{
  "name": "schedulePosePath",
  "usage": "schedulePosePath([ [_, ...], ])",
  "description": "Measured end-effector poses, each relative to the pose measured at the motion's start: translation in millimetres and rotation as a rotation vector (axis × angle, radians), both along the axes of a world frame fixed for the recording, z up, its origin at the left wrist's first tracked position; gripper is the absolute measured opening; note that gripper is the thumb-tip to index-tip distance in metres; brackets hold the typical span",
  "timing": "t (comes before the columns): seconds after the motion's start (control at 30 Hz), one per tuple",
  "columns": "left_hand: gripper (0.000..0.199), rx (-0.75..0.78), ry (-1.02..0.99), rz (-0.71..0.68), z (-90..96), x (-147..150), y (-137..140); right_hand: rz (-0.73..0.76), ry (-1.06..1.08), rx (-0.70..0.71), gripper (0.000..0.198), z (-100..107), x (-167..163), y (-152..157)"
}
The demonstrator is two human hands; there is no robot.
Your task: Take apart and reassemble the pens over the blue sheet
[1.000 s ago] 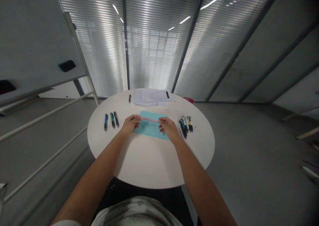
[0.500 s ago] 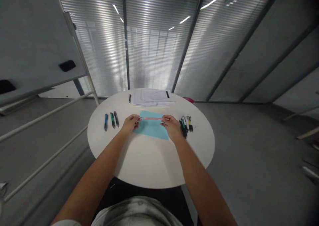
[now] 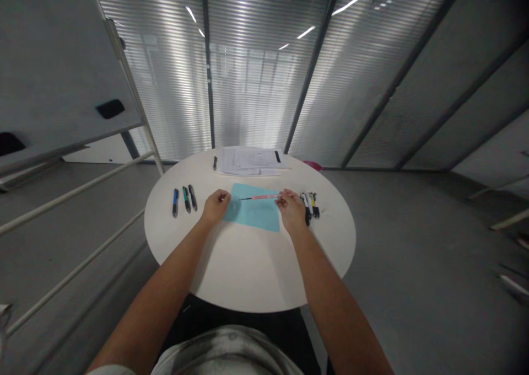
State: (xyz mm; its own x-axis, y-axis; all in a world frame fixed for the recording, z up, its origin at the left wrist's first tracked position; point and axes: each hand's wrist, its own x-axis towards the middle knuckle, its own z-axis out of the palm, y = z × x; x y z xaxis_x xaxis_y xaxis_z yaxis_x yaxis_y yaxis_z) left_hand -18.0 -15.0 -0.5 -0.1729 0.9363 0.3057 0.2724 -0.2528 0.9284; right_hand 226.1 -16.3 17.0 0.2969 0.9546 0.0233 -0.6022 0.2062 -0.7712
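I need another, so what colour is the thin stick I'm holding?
The stick is mostly pinkish, dark at its left end; best in head view.

Reaching forward with the left arm (image 3: 167, 278) and right arm (image 3: 324, 281), both bare, angled in toward the fingers and spreading way wider behind them. Curling the left hand (image 3: 215, 206) kinda loosely, with the thumb drawn in by the fingertips. Pinching with the right hand (image 3: 291, 209), lower fingers bent in below the pinch, decent gap over to the left fingers.
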Motion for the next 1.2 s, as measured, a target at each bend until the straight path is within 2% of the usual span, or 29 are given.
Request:
schedulePosePath([
  [0.07, 0.010, 0.030, 0.195, -0.031, -1.4, -0.9, -1.3, -0.019, -0.010, -0.019, 0.029, 0.5, -0.3, 0.5],
  [0.13, 0.009, 0.027, 0.299, -0.038, -2.3, -0.7, -3.0, -0.036, -0.028, -0.033, 0.029, 0.8, -0.7, 1.0],
  [0.57, 0.027, -0.012, 0.556, -0.040, -4.6, -0.8, -4.5, -0.029, -0.036, -0.037, 0.031, -1.5, 0.6, 2.5],
  [0.73, 0.034, -0.013, 0.538, -0.036, -3.7, -12.9, -0.8, -0.044, -0.060, -0.043, 0.031, -1.3, 0.9, 1.5],
  [0.87, 0.029, -0.067, 0.504, -0.045, -2.5, -20.1, 1.2, -0.041, -0.044, -0.046, 0.031, -1.2, 1.1, 1.0],
  [0.97, 0.022, -0.071, 0.416, -0.050, -0.8, -20.8, 1.0, -0.040, -0.055, -0.049, 0.030, -0.4, 0.8, 0.5],
  [1.2, 0.020, -0.043, 0.232, -0.087, 4.3, -19.3, -0.5, -0.030, -0.045, -0.051, 0.030, 0.2, 0.2, 0.2],
])
